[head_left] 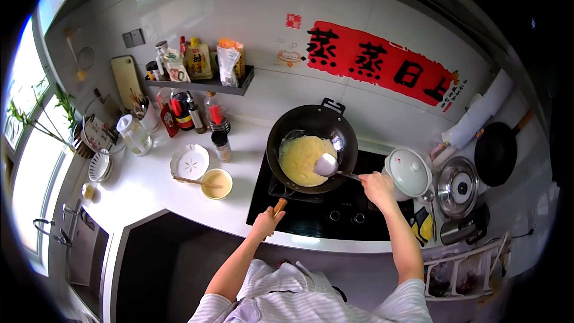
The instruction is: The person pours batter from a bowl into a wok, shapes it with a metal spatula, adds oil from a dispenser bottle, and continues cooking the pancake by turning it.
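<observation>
A dark wok point(344, 134) stands on the black stovetop, and a pale yellow layer, like egg batter point(302, 158), spreads over its bottom. My left hand point(266, 224) is wrapped round the wok's wooden handle point(280, 206). In my right hand point(378, 189) is the handle of a metal ladle point(326, 165); its bowl rests on or just above the yellow layer, right of its middle. To the left on the counter sits a bowl point(216, 183) of pale yellow liquid with a wooden utensil point(194, 182) laid across it. A white scalloped plate point(190, 162) lies behind that bowl.
A lidded white pot point(408, 170) stands close to my right hand. Beyond it are a steel lid point(458, 185) and a black frying pan point(495, 154). A pepper-type shaker point(221, 145) and several bottles line the back left, below a wall shelf point(233, 88). The sink point(84, 251) is far left.
</observation>
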Demonstrator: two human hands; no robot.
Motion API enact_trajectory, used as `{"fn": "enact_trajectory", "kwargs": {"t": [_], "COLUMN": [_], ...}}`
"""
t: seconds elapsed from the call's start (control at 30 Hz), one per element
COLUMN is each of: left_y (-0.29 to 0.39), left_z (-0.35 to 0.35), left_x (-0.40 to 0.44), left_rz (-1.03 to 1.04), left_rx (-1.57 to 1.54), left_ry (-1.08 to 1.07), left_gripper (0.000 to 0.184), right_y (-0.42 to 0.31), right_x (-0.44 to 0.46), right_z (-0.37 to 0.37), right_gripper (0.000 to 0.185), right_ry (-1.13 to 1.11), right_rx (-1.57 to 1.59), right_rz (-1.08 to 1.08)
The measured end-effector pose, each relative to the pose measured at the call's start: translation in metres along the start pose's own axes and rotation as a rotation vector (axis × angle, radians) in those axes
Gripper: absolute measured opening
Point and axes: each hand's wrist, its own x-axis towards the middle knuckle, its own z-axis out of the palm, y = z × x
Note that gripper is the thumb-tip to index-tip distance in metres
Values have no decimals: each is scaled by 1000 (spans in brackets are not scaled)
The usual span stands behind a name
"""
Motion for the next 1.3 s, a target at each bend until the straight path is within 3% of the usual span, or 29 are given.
{"fn": "enact_trajectory", "kwargs": {"t": [0.13, 0.17, 0.2, 0.27, 0.33, 0.47, 0.53, 0.57, 0.6, 0.67, 0.7, 0.73, 0.8, 0.83, 0.93, 0.97, 1.1, 1.13, 1.2, 1.3], "left_y": [6, 4, 2, -5, 0, 51, 60, 59, 59, 45, 24, 7, -21, -44, -89, -94, -114, -120, -132, -148], "left_z": [-8, -8, -9, -11, -26, -75, -96, -114, -125, -165, -180, -203, -254, -279, -346, -365, -429, -441, -462, -488], "left_x": [-3, -5, -4, -6, -14, -38, -42, -43, -47, -54, -48, -48, -52, -48, -47, -53, -62, -61, -60, -59], "left_rz": [-61, 71, 40, 200, 315, 519, 482, 441, 326, 285, 332, 369, 287, 292, 225, 203, 141, 120, 103, 53], "left_rx": [-6, 196, 194, 350, 335, -251, -727, -824, -1023, -1105, -1056, -1122, -1260, -1262, -1248, -1227, -1330, -1322, -1307, -1312], "left_ry": [-56, 49, -4, 150, 205, 233, 46, -26, 59, 235, 354, 346, 359, 341, 360, 367, 291, 272, 244, 226], "left_gripper": [53, 58, 67, 67, 58, 45, 43, 39, 34, 30, 28, 26, 24, 23, 19, 14, 9, 9, 8, 9], "right_y": [-8, -16, -27, -60, -84, -185, -234, -258, -283, -333, -354, -375, -419, -442, -519, -543, -631, -648, -665, -676], "right_x": [-9, -9, -8, -9, 2, 7, 11, 15, 21, 24, 33, 43, 83, 98, 173, 196, 322, 369, 392, 479], "right_z": [-11, -10, -10, -14, 17, 2, 0, 2, 2, -24, -25, -35, -13, -24, -25, -35, -32, -12, -42, -15], "right_gripper": [25, 28, 31, 35, 30, 20, 15, 14, 13, 13, 14, 16, 17, 17, 19, 21, 28, 39, 43, 39], "right_ry": [145, 143, 139, 79, 61, -157, -180, -172, -163, -226, -138, -24, -126, -1, 115, 26, 268, 478, 581, 625], "right_rx": [271, 392, 512, 727, 925, 1444, 1476, 1469, 1462, 1492, 1333, 1245, 1343, 1239, 1351, 1445, 1620, 1549, 1442, 1350], "right_rz": [18, 22, 23, 67, -60, -63, -181, -220, -257, -281, -382, -511, -525, -548, -518, -436, -233, -203, -9, 136]}}
